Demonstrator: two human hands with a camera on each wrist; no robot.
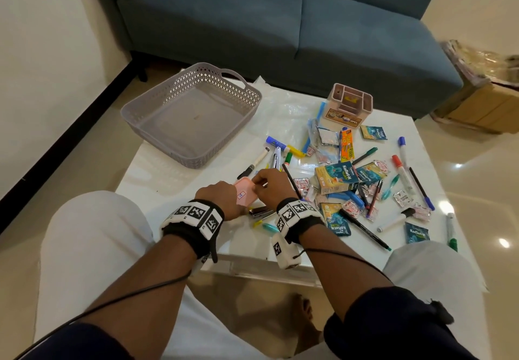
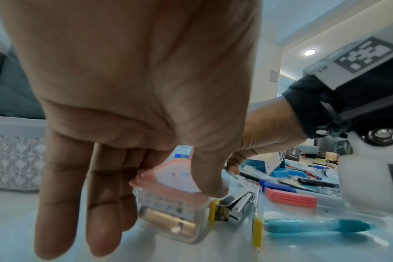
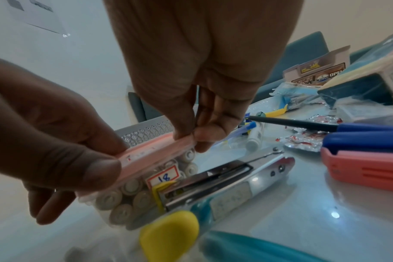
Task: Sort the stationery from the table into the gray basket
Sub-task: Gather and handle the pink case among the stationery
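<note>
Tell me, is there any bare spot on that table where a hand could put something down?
Yes. The near-left corner of the table lies bare, between the gray basket and the left hand. The basket's floor is bare too. A clear strip runs between the basket and the pink organizer. Right of the right hand, pens and sachets crowd it.

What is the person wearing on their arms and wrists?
Both hands are bare. Each wrist carries a black strap with white blocks printed with black-and-white square codes: left wrist band, right wrist band. A thin black cable runs back along each forearm. Dark sleeves reach the elbows.
</note>
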